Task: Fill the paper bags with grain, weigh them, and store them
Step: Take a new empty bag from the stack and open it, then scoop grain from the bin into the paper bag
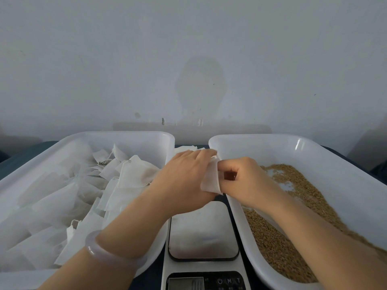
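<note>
A small white paper bag (211,179) is held between both hands, in the air over the narrow gap between two trays. Its lower corner hangs just above the far edge of the scale platform (202,229). The left hand (184,176) grips the bag's left side, fingers curled over its top edge. The right hand (247,178) pinches the right edge between thumb and bent fingers, so the two hands nearly touch.

The kitchen scale fills the gap. Its steel platform is bare and its display panel (206,281) sits at the near edge of the view. The right wrist crosses the inner rim of the right tray (272,136), where brown grain (293,208) lies along the near and inner side, with bare white floor towards the far wall. The left forearm, wearing a pale bangle (113,254), crosses the near inner corner of the left tray (117,133), which is heaped with loose paper bags (62,195). A few more white bags (185,147) lie between the trays just behind the hands.
</note>
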Action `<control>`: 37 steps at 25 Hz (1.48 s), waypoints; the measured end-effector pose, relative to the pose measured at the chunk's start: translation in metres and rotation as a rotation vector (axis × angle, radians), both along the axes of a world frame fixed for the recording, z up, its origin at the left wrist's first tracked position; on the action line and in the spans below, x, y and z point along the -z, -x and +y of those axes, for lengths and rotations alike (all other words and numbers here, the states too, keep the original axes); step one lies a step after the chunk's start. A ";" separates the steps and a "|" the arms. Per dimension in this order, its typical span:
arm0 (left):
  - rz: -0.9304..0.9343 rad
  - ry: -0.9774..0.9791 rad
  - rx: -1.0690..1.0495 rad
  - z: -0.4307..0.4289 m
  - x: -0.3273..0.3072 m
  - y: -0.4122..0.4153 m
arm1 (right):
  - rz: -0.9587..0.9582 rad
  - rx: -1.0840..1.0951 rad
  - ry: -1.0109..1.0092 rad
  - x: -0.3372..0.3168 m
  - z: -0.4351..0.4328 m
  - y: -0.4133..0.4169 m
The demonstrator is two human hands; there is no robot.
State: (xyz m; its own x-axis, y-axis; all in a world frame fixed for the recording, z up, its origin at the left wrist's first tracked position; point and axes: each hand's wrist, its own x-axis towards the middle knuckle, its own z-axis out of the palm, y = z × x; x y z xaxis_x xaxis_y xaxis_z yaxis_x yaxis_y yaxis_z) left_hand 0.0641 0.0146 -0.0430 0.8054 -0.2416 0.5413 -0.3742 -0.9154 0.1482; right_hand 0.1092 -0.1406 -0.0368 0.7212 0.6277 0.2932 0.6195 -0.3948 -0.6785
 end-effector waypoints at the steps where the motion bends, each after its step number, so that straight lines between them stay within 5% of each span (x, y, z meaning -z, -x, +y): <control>1: 0.002 0.031 0.028 0.002 0.000 0.001 | -0.006 0.005 -0.002 0.000 0.000 0.000; 11: 0.182 0.301 0.013 0.005 0.004 0.002 | -0.053 0.044 -0.039 0.000 -0.001 0.001; 18: 0.270 0.470 -0.069 0.009 0.002 0.002 | -0.025 0.193 -0.379 -0.024 -0.016 -0.004; 20: 0.289 0.472 -0.081 0.009 0.002 0.004 | -0.075 0.276 -0.263 -0.035 -0.040 -0.016; 23: 0.296 0.450 -0.074 0.008 0.000 0.004 | -0.112 0.309 0.271 -0.041 -0.101 -0.031; 27: 0.324 0.438 0.030 0.002 0.000 0.004 | 0.234 0.260 0.932 -0.004 -0.177 -0.032; 37: 0.306 0.448 0.012 0.001 -0.002 0.008 | 0.161 0.395 0.798 0.011 -0.194 -0.038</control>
State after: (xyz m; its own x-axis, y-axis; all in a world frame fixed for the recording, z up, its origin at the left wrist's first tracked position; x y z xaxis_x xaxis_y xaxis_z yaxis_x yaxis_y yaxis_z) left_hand 0.0557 0.0160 -0.0413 0.9408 -0.0513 0.3349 -0.2632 -0.7331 0.6271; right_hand 0.1473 -0.3345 -0.0480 0.9219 0.2994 -0.2460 0.2606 -0.9489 -0.1781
